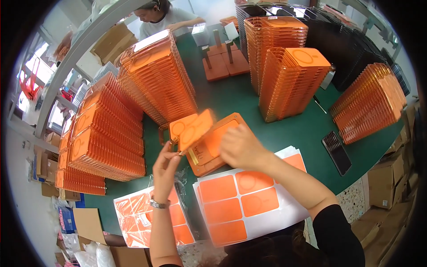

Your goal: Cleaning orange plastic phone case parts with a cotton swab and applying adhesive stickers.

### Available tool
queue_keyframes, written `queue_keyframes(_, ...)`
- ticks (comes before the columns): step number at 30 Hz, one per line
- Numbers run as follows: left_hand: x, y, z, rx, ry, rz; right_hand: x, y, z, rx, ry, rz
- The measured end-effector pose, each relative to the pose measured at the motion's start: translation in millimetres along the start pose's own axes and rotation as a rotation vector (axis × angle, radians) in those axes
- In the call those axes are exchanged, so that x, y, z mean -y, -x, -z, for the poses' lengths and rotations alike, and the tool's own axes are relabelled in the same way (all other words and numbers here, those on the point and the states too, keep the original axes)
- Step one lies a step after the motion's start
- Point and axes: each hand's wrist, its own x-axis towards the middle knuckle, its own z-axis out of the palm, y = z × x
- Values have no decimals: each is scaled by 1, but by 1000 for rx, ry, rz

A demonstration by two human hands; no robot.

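Note:
Pinched in my left hand (pixel 164 168) is a phone case (pixel 198 130), orange with a ring outline, tilted and blurred. It hangs over the left side of an orange jig block (pixel 208 169) with a recessed middle. Another orange piece with a ring (pixel 179 127) lies just behind the case. Above the jig's right half, my right hand (pixel 240 147) is curled closed; its fingertips are hidden, so I cannot tell what is in them. Under my right forearm lie white sheets of orange rounded stickers (pixel 222 201). A plastic-wrapped sticker pack (pixel 153 216) sits by my left wrist.
Tall stacks of clear orange cases stand at the left (pixel 106 147), back left (pixel 158 80), back right (pixel 291 84) and far right (pixel 369 102). Orange-brown blocks with upright posts (pixel 227 62) are at the back. A black phone (pixel 336 152) lies at right. Another person (pixel 164 20) sits opposite.

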Motion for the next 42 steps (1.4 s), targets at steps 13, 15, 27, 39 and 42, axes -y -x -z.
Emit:
queue_keyframes(13,-20,30,-87,152,-793,-352,-73,13,16,155,-690,-1097)
queue_keyframes(15,-13,26,-86,80,-710,-333,-78,16,10,118,-747,-1092)
queue_keyframes(27,-6,12,-58,46,-571,-258,-82,15,16,212,-906,-1107)
queue_keyframes(39,6,26,-50,-3,-112,244,-92,16,5,202,-1000,-1177)
queue_keyframes(42,0,20,-44,54,-98,237,-92,14,7,267,-965,-1173)
